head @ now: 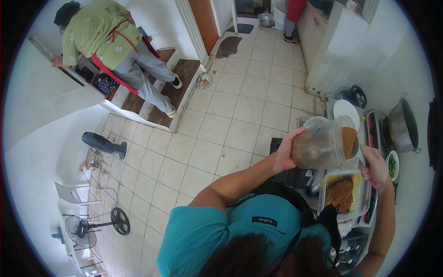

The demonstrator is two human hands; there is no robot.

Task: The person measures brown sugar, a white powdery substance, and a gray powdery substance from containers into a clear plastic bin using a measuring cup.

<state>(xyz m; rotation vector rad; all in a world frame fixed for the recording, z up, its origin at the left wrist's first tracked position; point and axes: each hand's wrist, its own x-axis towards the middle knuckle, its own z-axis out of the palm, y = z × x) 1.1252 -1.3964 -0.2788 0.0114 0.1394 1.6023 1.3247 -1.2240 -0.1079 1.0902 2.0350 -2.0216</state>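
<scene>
My left hand [289, 149] grips a translucent plastic tub [316, 149] from its base end. The tub lies on its side, its mouth to the right, with brown paste [349, 142] at the opening. My right hand [373, 166] is beside the mouth, fingers closed on what looks like a utensil's handle, mostly hidden. Just below, a rectangular plastic container [363, 207] holds more brown paste [341, 197] with yellowish liquid along its edges. A white plate [346, 112] is behind the tub, and a white bowl of chopped greens [392, 165] is right of my right hand.
A metal pot [403, 124] stands at the right by a stove [372, 130]. Someone in a green top [100, 34] bends on the wooden steps [185, 74]. Another person's leg [290, 27] shows at the top. A pedestal fan [83, 230] stands at the lower left.
</scene>
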